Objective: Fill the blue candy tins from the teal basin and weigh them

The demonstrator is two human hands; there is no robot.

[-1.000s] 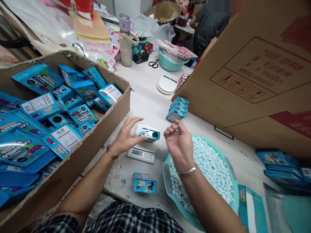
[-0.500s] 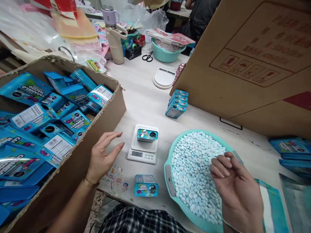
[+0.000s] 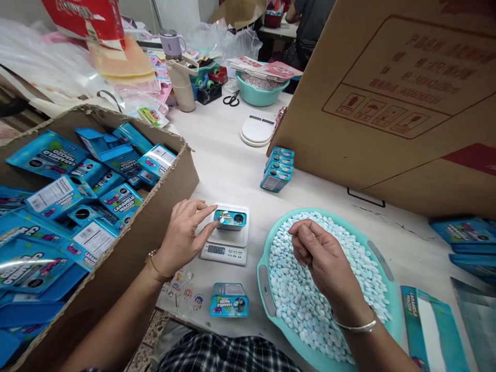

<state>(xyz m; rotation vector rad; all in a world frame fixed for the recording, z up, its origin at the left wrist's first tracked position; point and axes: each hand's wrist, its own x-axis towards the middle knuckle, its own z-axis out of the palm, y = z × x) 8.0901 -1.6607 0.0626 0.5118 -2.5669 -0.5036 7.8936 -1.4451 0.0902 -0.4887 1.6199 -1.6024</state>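
Note:
A white digital scale (image 3: 223,254) carries a small blue candy tin (image 3: 235,219), its round hole at the right and a couple of pale candies on top. My left hand (image 3: 186,235) has thumb and forefinger apart at the tin's left end; whether they touch it is unclear. Over the turquoise basin (image 3: 264,289) of pale blue candies (image 3: 294,297), my right hand (image 3: 323,258) is closed with fingertips pressed together. Anything inside that pinch is hidden. Another blue tin (image 3: 229,300) lies in front of the scale.
A cardboard box (image 3: 170,181) full of blue tins stands at left. Several tins (image 3: 276,173) are lined up beside a large carton (image 3: 380,103). Farther back are a second scale (image 3: 257,129), scissors (image 3: 231,98) and a tumbler (image 3: 181,85). Flat blue packages (image 3: 463,231) lie at right.
My left hand has moved right, up to the tin on the scale. My right hand has shifted left over the candies, its fingers drawn closer together. The view has shifted slightly.

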